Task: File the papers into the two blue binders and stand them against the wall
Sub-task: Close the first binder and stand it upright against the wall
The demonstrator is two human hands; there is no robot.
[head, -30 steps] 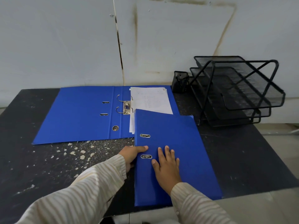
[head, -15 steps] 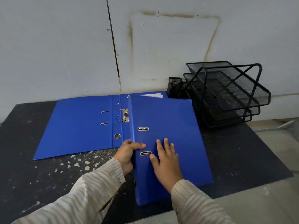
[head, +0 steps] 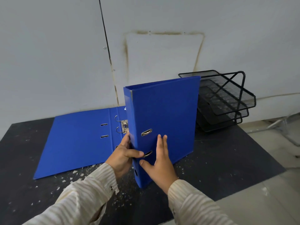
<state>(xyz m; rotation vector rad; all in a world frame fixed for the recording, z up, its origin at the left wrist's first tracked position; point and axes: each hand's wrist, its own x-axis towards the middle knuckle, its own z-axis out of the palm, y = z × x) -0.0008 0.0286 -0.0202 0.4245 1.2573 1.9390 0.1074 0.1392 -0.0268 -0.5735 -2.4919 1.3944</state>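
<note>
Left hand (head: 125,153) grips the closed binder (head: 164,114) by its spine, right hand (head: 159,161) flat and straight-fingered on the cover. It's tipped nearly upright on the table (head: 227,159), not yet against the wall (head: 65,46). Roughly halfway, I'd say: the open binder (head: 78,140) lies flat behind.

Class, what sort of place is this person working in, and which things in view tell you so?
Probably an office filing area: an open binder lying flat, a closed binder gripped by the left hand, and a black mesh letter tray by the wall.
</note>
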